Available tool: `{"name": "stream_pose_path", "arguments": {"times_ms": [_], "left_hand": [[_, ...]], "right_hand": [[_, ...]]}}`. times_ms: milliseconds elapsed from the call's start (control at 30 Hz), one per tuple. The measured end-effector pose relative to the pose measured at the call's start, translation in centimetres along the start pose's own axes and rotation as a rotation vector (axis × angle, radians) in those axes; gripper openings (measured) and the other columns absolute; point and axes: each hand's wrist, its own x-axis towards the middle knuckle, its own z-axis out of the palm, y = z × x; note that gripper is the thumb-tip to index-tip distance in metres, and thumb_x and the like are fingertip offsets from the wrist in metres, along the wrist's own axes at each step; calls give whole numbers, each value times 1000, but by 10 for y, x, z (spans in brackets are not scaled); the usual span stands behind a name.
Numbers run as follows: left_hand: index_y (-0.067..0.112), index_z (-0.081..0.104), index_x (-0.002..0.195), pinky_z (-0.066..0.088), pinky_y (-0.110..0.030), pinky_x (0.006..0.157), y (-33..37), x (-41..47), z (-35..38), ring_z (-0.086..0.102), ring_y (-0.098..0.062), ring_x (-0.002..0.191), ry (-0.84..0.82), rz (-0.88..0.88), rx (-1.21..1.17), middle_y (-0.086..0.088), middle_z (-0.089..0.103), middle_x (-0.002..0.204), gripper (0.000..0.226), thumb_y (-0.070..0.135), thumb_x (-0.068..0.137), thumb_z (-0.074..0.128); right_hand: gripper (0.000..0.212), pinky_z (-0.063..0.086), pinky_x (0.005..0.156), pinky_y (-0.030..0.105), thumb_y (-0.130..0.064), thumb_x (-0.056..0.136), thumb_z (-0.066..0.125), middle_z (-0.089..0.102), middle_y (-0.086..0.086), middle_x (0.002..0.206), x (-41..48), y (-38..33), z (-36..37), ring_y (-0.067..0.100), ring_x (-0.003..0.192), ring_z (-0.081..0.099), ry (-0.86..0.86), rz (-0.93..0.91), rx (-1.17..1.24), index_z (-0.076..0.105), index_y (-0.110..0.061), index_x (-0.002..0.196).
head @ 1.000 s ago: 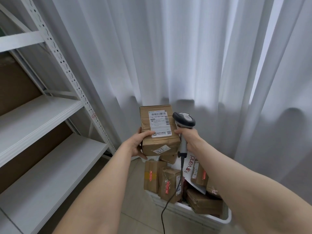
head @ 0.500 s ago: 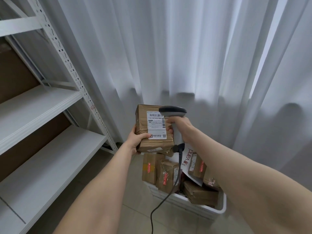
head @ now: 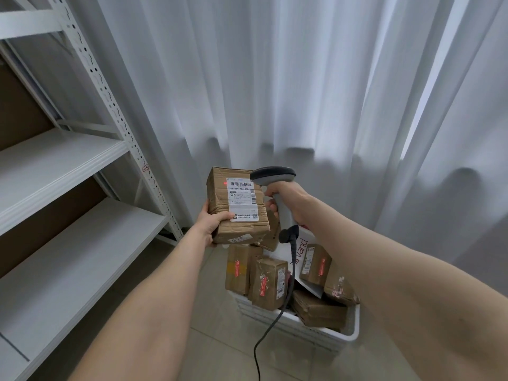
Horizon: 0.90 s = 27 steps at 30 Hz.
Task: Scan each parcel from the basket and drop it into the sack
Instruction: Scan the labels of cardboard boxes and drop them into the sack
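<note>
Newly lit vs 0.5 s back: red dot (head: 224, 183) on parcel (head: 236, 229), just left of barcode (head: 241, 184). Both forearms cut off at bottom edge. Black cable (head: 275, 323) off frame at bottom too. White basket (head: 350, 334) on floor (head: 214, 312), partly hidden behind R arm; other brown boxes (head: 268, 281) inside, labels too small to read. Held above basket: brown cardboard parcel, creased, taped, white label (head: 243, 215) up. Gripped at lower-left corner by L hand (head: 213, 226), thumb on top, fingers hidden beneath. Wrapped round grey scanner (head: 275, 176) handle: R hand (head: 279, 200), scanner head beside label. Shelf rack (head: 55, 166) left, white curtain (head: 302, 92) behind.
</note>
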Motion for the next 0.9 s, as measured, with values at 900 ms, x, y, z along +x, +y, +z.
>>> {"name": "stream_pose_path", "arguments": {"times_ms": [900], "left_hand": [[21,45,131,48,-52,76,-14,-22,-86,58,-30,89,86,-109,-47,-11,61,105,58,30,80,70]], "right_hand": [[40,50,98,46,-15,83,71,60,13,111,27,50,93,31,106,60,230,135,-38,50,-10,117]]}}
